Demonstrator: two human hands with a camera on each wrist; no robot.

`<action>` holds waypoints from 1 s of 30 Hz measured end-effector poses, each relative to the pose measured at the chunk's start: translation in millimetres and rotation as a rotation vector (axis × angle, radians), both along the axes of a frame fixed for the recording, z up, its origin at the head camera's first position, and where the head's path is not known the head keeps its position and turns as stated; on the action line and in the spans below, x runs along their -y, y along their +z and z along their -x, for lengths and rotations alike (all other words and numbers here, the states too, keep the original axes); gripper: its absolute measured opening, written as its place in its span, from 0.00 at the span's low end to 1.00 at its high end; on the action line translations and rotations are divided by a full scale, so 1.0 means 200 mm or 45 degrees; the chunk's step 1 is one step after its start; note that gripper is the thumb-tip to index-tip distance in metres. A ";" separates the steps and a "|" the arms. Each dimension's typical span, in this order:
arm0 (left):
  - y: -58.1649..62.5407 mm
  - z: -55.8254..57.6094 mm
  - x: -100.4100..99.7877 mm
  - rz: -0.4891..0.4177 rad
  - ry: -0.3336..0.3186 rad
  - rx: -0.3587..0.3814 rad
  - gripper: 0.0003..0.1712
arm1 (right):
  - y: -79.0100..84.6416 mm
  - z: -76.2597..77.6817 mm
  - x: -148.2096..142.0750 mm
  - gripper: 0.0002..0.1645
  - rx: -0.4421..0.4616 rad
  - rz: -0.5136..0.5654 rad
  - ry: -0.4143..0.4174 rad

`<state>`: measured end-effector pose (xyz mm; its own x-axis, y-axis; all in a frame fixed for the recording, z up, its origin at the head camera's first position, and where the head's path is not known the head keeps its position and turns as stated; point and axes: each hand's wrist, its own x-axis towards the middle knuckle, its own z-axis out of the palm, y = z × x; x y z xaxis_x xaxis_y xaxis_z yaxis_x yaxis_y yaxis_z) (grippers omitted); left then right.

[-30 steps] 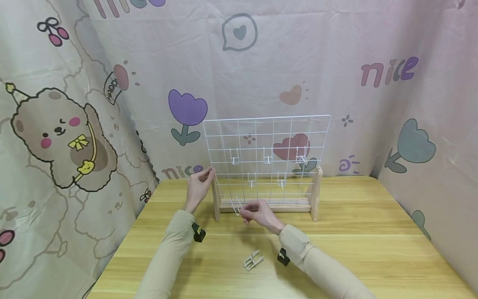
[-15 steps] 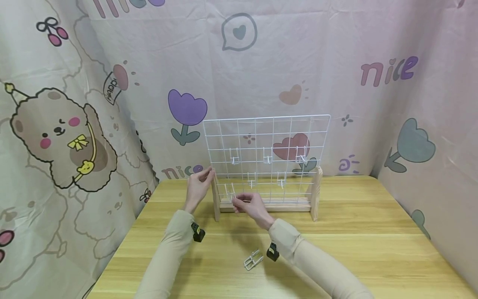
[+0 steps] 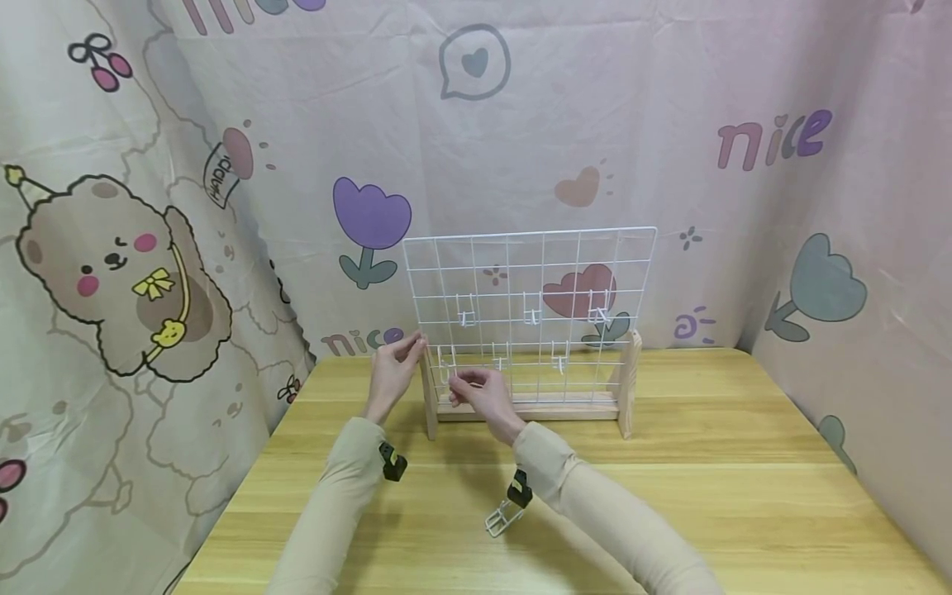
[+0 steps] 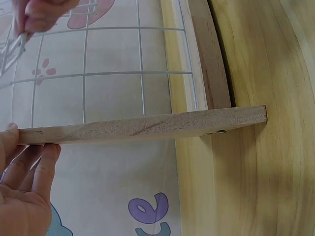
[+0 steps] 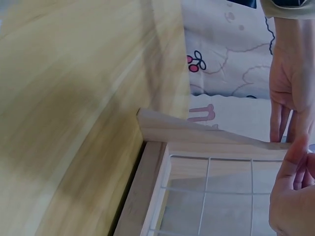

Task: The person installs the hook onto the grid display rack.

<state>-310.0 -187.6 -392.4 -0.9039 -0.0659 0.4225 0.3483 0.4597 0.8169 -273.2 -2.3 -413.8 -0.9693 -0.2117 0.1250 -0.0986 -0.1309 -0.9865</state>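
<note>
A white wire grid panel (image 3: 530, 234) stands upright in a wooden base, with several white wire hooks (image 3: 531, 316) hanging on it in two rows. My left hand (image 3: 390, 378) pinches the top of the left wooden upright (image 4: 142, 127), thumb on one side and fingers on the other. In front of the grid's lower left part, my right hand (image 3: 483, 395) pinches another white wire hook (image 3: 446, 364) between thumb and fingertips. The left wrist view shows that hook (image 4: 14, 53) overlapping the grid wires. In the right wrist view the right hand (image 5: 295, 196) hides it.
On the light wooden table (image 3: 706, 512) lies a loose white wire hook (image 3: 495, 522), partly covered by the right wrist's camera in the head view. The right wooden upright (image 3: 630, 388) holds the grid's other end. A printed curtain (image 3: 521, 149) surrounds the table's back and sides.
My right hand has moved up and left with its hook, from low in front of the base to the grid's lower left. The left hand has stayed on the upright.
</note>
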 end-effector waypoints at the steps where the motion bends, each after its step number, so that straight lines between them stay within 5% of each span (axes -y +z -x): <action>1: 0.00 0.00 0.00 0.003 0.002 -0.001 0.22 | 0.00 0.00 0.01 0.15 0.005 0.003 -0.012; 30: 0.00 0.00 0.00 -0.002 -0.012 0.008 0.21 | 0.03 0.12 0.11 0.17 0.124 0.080 -0.124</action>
<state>-310.7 -188.0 -392.6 -0.9073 -0.0580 0.4165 0.3474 0.4550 0.8199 -296.7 -24.7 -407.4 -0.9931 -0.1104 0.0392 -0.0179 -0.1872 -0.9822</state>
